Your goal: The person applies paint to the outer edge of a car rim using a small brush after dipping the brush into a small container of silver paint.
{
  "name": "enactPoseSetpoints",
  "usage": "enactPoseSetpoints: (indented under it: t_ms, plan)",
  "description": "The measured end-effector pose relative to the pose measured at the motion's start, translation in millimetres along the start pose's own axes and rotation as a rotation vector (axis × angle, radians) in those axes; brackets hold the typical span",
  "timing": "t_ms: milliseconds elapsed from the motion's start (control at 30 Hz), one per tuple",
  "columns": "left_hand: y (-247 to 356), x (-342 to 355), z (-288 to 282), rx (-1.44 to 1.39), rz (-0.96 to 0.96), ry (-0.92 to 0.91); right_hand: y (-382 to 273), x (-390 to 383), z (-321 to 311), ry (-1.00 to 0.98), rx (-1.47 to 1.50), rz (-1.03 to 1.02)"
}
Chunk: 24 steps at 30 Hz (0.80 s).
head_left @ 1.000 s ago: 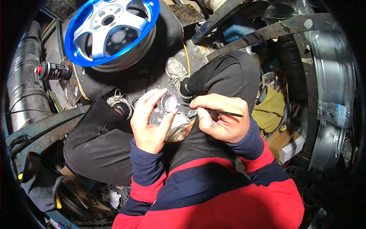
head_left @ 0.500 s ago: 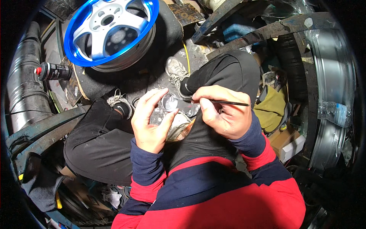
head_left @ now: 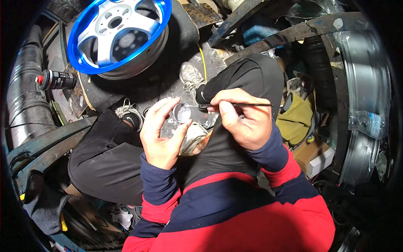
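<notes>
Above the lap, the left hand (head_left: 161, 134) pinches a small clear cup (head_left: 181, 112) steady, tilted toward the thin brush (head_left: 235, 105) gripped by the right hand (head_left: 243, 119).

Your L hand (head_left: 161, 134) is raised, palm toward you, fingers curled in a pinch w/ thumb opposite. Your R hand (head_left: 243, 119) is fisted, knuckles up, prob. a tight pinch grip. Both forearms bent inward, wrists close together.
</notes>
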<state>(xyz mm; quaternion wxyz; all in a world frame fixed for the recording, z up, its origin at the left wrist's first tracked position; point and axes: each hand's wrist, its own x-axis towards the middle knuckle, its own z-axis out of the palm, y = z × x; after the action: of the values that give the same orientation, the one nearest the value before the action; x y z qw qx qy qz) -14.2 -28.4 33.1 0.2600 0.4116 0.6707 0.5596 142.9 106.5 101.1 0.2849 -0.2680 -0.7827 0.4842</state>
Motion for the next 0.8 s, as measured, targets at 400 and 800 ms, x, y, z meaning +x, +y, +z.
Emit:
enactPoseSetpoints:
  t_ms: [400,800]
  plan:
    - [1.2,-0.5,-2.0,0.026,0.001,0.006,3.4,-5.7,-4.7,0.034,0.226,0.123]
    - [-1.6,-1.4,-2.1,0.013,-0.004,0.014,-5.0,-3.4,-11.3,-0.057,-0.167,-0.059]
